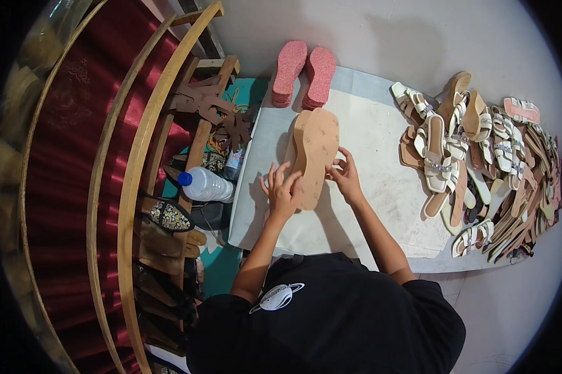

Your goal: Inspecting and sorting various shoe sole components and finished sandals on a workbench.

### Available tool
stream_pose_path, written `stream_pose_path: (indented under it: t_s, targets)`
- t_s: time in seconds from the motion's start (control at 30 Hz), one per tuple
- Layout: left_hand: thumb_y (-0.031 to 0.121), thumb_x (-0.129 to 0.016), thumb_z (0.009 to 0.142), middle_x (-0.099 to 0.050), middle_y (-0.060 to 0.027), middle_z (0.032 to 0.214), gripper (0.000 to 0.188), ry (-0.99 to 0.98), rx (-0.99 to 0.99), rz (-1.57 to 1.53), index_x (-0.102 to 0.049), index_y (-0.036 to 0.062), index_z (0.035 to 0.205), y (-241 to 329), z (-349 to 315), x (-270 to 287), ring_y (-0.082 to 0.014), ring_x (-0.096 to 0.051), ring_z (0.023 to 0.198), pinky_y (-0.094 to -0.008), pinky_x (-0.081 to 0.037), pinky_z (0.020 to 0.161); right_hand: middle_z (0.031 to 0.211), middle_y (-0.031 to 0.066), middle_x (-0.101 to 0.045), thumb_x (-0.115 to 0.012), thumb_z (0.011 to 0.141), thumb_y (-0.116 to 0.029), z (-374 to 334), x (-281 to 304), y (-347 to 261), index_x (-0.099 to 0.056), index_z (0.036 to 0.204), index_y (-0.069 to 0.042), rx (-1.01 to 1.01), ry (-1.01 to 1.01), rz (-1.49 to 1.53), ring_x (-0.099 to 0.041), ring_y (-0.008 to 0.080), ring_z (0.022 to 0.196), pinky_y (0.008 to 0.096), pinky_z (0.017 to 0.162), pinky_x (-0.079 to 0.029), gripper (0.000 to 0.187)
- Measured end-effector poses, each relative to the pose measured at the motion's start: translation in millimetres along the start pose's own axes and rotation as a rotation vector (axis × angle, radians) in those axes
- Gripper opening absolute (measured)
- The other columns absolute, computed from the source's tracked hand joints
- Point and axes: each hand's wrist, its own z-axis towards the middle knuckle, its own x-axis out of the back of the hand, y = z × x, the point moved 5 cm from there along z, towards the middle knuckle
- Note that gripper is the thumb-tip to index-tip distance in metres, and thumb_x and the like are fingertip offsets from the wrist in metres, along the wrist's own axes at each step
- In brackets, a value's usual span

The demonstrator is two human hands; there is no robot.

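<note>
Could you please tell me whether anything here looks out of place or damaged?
The sandals on the right look untidy: they lie heaped at mixed angles, unlike the neat pink sole stacks at the back. The uppermost tan sole has small dark marks; I cannot tell whether that is damage.

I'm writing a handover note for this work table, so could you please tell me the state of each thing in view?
Tan soles: overlapping, top one marked with darker spots
Left hand: fingers spread, at the soles' left edge; grip unclear
Right hand: fingers bent, at the soles' right edge; grip unclear
Pink soles: two stacks, side by side
Sandals: heaped
Bottle: capped
White sheet: spread out, smudged
</note>
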Motion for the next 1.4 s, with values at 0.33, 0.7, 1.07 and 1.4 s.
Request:
stream_pose_path:
  t_s: [0.33,0.7,1.07,1.4]
  targets:
    - [0.064,-0.070,0.053,-0.038,-0.0156,0.129,0.108,0.231,-0.016,0.036,-0.030,0.0025,0.132,-16.3,-31.6,-17.0,-0.0344,-0.027,0.126,-0.0596,-0.008,0.099,0.090,0.0087,-0.055,-0.056,0.083,-0.002,50.3,1.8,21.6,-0.026,0.131,-0.006,-0.114,0.075,-0.011,-0.056,0.0135,0.073,0.0266,0.063,-0.050,0.057]
    - [0.058,-0.073,0.055,-0.051,-0.0055,0.117,0.085,0.199,0.027,0.264,-0.048,0.0107,0.121,-18.4,-29.7,-21.1,-0.0240,-0.036,0.121,-0.0554,-0.011,0.100,0.086,0.0079,-0.055,-0.056,0.083,-0.002,53.2,-1.5,40.4,-0.026,0.131,-0.005,-0.108,0.048,-0.047,-0.056,0.0132,0.072,0.0262,0.062,-0.049,0.057]
    - [0.053,-0.075,0.056,-0.055,-0.0018,0.107,0.075,0.237,0.014,0.254,-0.054,0.0113,0.115,-20.3,-31.8,-23.3,-0.0194,-0.043,0.113,-0.0534,-0.014,0.100,0.076,0.0012,-0.050,-0.060,0.080,-0.004,56.7,-1.9,42.9,-0.034,0.133,-0.007,-0.084,0.067,-0.240,-0.050,0.0070,0.065,0.0212,0.057,-0.042,0.059]
    - [0.052,-0.075,0.057,-0.055,-0.0024,0.106,0.074,0.238,-0.010,0.270,-0.055,0.0099,0.114,-20.3,-32.2,-24.4,-0.0190,-0.045,0.111,-0.0535,-0.014,0.100,0.075,0.0030,-0.052,-0.062,0.080,-0.007,60.1,0.7,51.3,-0.027,0.136,-0.002,-0.023,0.020,-0.364,-0.051,0.0078,0.063,0.0217,0.058,-0.043,0.066]
